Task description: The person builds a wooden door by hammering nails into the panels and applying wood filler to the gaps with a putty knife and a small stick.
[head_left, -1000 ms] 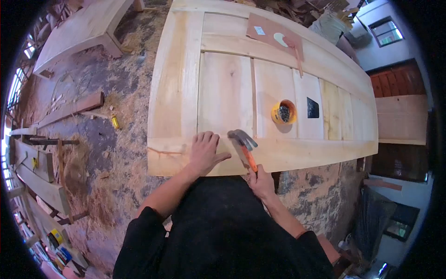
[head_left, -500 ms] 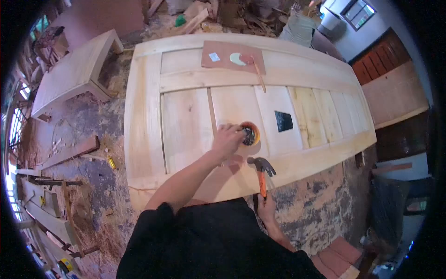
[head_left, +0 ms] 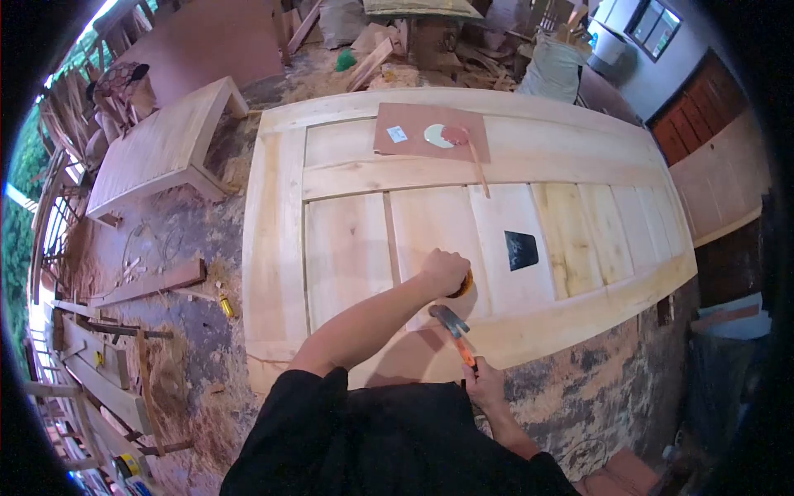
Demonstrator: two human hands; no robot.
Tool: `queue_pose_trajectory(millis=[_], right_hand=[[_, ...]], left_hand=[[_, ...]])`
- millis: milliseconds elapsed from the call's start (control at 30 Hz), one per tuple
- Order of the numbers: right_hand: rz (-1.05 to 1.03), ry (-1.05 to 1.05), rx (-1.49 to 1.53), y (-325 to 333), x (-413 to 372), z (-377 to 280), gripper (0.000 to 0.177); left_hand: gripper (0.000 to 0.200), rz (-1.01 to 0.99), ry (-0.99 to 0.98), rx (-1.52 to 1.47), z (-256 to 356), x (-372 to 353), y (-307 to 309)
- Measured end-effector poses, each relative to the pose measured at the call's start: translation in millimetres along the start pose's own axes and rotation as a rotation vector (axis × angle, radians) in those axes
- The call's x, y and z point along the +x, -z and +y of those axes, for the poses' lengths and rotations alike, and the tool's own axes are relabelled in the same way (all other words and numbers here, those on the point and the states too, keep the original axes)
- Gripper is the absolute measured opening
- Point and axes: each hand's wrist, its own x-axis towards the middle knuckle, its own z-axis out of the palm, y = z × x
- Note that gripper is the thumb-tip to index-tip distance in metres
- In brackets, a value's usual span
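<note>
One hammer [head_left: 461,341] was gripped in your right hand [head_left: 486,386], while your left hand [head_left: 446,271] hid most of the cup [head_left: 467,284], its hold unclear.

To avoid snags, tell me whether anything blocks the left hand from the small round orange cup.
Nothing visible does: the left hand covers most of the cup. The orange-handled metal hammer, in the right hand, is nearer the person, not between them.
</note>
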Motion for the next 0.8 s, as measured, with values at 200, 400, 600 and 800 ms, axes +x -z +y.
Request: queue_pose_trajectory(millis=[200,400,600,800], right_hand=[[0.020,-0.012,-0.077,2,24,-7,0.030],[0.026,-0.076,-0.032,9,67,-16,0.030],[0.030,-0.075,0.195,17,126,-56,0.025],[-0.094,0.020,0.422,6,191,-133,0.019]], left_hand=[[0.017,0.338,-0.043,-0.348,-16,5,-4],[0.013,0.623,0.299,-0.970,-82,-29,16],[0.005,0.921,0.492,-1.058,-215,-67,2],[0.012,1.129,0.565,-0.867,-260,-59,21]])
